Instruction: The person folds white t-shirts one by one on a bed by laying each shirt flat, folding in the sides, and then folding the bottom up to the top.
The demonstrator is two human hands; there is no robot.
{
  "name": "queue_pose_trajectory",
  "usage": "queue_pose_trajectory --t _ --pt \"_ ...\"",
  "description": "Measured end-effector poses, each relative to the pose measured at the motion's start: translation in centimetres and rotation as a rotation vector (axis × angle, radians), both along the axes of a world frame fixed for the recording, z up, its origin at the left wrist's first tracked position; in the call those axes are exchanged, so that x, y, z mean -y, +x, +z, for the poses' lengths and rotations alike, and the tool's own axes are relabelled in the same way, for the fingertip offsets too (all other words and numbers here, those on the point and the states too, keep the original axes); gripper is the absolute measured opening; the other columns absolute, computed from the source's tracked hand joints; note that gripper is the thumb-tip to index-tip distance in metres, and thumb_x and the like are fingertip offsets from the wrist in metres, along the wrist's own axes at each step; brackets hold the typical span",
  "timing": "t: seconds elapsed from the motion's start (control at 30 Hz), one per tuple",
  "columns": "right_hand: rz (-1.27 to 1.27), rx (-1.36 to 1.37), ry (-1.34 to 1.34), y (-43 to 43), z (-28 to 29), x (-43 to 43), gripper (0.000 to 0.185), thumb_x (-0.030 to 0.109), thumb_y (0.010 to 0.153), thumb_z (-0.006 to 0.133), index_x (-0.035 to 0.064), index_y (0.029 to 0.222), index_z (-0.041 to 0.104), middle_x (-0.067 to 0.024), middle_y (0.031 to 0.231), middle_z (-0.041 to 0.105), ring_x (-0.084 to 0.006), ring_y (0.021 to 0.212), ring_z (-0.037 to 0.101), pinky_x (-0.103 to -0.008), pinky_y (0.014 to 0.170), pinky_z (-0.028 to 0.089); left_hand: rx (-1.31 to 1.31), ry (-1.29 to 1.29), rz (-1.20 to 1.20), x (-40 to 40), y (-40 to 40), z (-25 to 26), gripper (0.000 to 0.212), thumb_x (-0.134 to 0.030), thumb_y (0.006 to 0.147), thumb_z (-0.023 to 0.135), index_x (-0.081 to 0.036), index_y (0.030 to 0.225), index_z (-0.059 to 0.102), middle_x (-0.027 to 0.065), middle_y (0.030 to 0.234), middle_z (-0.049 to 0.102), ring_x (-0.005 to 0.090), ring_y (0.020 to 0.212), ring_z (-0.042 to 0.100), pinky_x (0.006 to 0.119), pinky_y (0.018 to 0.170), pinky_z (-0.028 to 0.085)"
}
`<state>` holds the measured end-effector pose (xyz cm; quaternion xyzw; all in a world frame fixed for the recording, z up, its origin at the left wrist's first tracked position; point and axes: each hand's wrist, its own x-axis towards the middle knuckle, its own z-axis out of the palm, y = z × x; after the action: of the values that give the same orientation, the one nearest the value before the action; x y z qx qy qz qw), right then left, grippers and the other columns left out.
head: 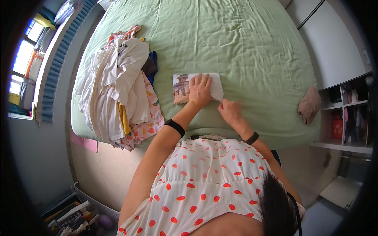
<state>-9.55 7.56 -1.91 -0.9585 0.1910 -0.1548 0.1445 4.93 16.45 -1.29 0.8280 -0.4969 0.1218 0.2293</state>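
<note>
A small folded white garment (218,85) lies on the green bedsheet, with a printed picture of a building and trees on its left part. My left hand (201,90) rests flat across the middle of it, palm down, a ring on one finger. At the garment's lower right corner, my right hand (230,111) pinches the cloth between thumb and fingers; it looks slightly blurred. The fingertips of that hand are partly hidden. To the left is a heap of loose clothes (118,79), mostly white, with pink printed, yellow and blue pieces among them.
Green bedding (236,44) spreads wrinkled beneath everything. A crumpled brownish-pink cloth bundle (309,105) sits at the bed's right edge, beside open shelves (330,107). A basket (97,203) full of items stands on the floor at lower left. The window (25,56) is at left.
</note>
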Motion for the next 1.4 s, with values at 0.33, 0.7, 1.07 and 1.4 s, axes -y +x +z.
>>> queue_pose_trajectory --t 0.33,0.7,1.07,1.4 --pt "0.053 -0.082 0.102 0.9 -0.9 2.1 0.013 0.017 0.072 0.061 0.0044 0.071 0.057 -0.0173 0.063 0.06 -0.0355 0.06 0.059 -0.0456 0.056 0.046 -0.003 -0.085 -0.241 -3.8 -0.8 -1.6 0.031 -0.012 0.064 0.061 -0.011 0.095 0.056 0.0062 0.091 0.051 0.0266 0.092 0.049 0.04 0.079 0.039" --pt "0.493 0.26 0.059 3.8 3.4 -2.9 0.03 0.017 0.074 0.061 -0.0001 0.098 0.054 -0.0191 0.105 0.055 -0.0332 0.104 0.049 -0.0383 0.084 0.042 -0.084 -0.244 -0.068 -4.7 2.3 3.2 0.018 -0.01 0.067 0.061 -0.01 0.084 0.057 0.005 0.077 0.053 0.0256 0.073 0.054 0.036 0.062 0.045" --pt "0.407 -0.121 -0.043 8.9 -0.1 -3.8 0.02 0.028 0.075 0.06 0.0104 0.084 0.06 -0.0066 0.08 0.063 -0.0233 0.069 0.062 -0.0366 0.063 0.049 -0.062 -0.233 -0.2 -4.4 2.3 1.3 0.013 -0.013 0.07 0.058 -0.01 0.082 0.055 0.0064 0.071 0.051 0.026 0.069 0.054 0.037 0.059 0.045" --pt "0.951 -0.063 -0.209 11.2 -6.0 -2.4 0.031 0.015 0.081 0.05 0.0084 0.11 0.054 -0.0095 0.115 0.055 -0.0217 0.106 0.051 -0.0358 0.092 0.04 0.076 -0.221 -0.119 -8.8 1.8 0.8 0.023 -0.011 0.063 0.061 -0.008 0.084 0.053 0.0075 0.075 0.05 0.028 0.075 0.053 0.038 0.067 0.044"
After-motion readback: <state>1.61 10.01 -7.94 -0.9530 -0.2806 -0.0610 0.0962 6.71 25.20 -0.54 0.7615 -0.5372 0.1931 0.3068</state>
